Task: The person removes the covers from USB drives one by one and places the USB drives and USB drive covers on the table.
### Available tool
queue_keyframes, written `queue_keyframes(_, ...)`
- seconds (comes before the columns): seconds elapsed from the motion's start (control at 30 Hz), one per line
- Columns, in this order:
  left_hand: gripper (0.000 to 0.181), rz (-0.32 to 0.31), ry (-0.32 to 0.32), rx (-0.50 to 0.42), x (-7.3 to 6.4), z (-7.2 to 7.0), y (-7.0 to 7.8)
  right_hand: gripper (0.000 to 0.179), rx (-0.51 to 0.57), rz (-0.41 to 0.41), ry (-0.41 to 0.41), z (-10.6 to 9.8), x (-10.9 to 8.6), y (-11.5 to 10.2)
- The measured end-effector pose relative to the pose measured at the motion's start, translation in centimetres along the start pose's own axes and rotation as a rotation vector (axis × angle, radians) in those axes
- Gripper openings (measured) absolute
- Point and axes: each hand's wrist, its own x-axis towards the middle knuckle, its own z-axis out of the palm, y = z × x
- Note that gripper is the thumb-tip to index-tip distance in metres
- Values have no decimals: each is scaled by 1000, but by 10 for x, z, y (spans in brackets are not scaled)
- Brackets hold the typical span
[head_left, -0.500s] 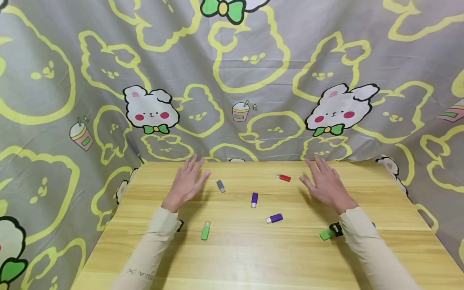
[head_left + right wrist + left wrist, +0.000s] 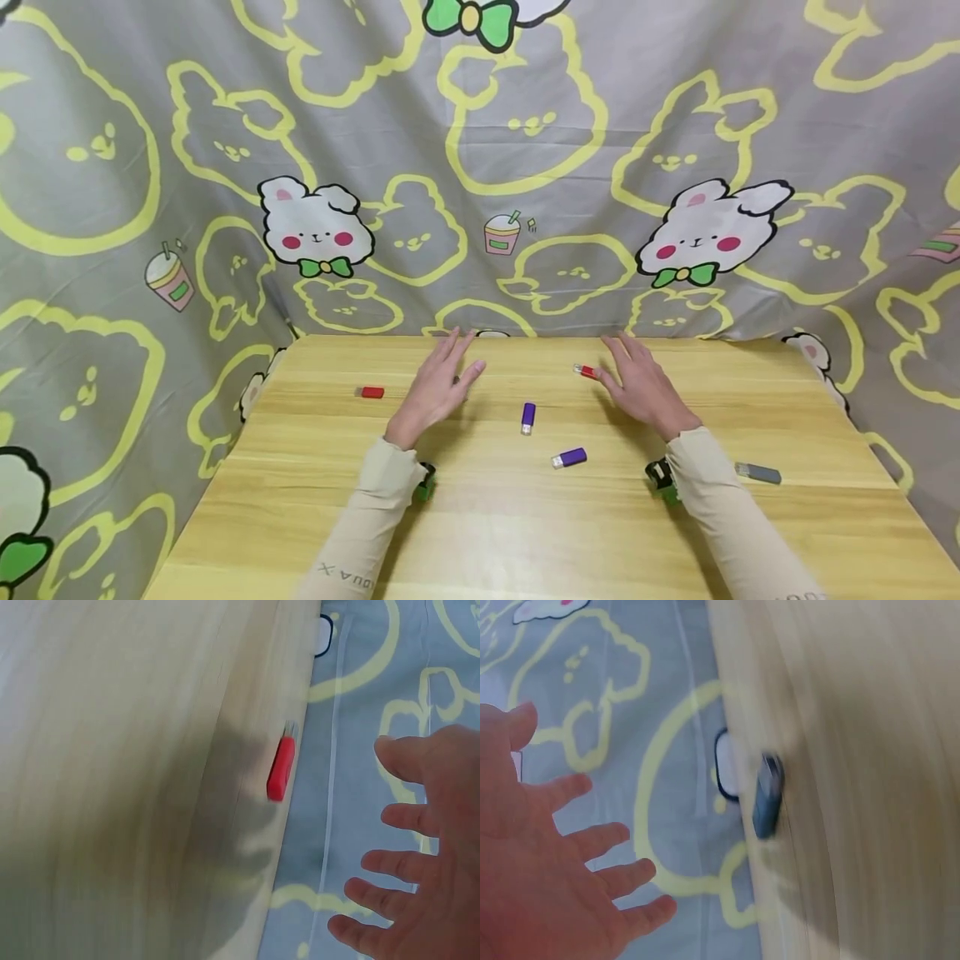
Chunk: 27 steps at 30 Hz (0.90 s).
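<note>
My left hand (image 2: 437, 390) hovers over the back of the table, fingers spread and nothing in it. It hides most of a grey USB stick, which shows whole in the left wrist view as a dark grey stick (image 2: 768, 799). A red USB stick (image 2: 372, 392) lies to its left. Also empty, my right hand (image 2: 647, 387) is held with straight fingers at the back right. Its thumb overlaps the end of another red USB stick (image 2: 584, 371). Between the hands and nearer me lie two purple USB sticks, one upright in view (image 2: 528, 417), one slanted (image 2: 573, 457).
A grey USB stick (image 2: 761, 473) lies right of the right forearm. Green USB sticks peek out by the left wrist (image 2: 424, 492) and the right wrist (image 2: 669, 495). A patterned curtain (image 2: 420, 250) hangs along the back edge of the wooden table (image 2: 495, 533).
Both hands have moved inward. The left one now covers the grey stick and has uncovered the red one at left; the right one nears the other red stick, uncovering the grey stick at right.
</note>
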Motion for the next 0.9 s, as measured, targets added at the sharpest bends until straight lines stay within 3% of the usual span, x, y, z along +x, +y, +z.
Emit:
queue_keyframes(0.27, 67, -15, 18, -92, 1, 15, 17, 57, 18, 6, 3, 18, 10, -6)
queue_keyframes(0.6, 65, -23, 96, -242, 8, 32, 25, 40, 35, 14, 27, 34, 18, -2)
queue_keyframes(0.9, 63, 48, 115, -292, 5, 37, 26, 24, 38, 64, 25, 44, 25, -6)
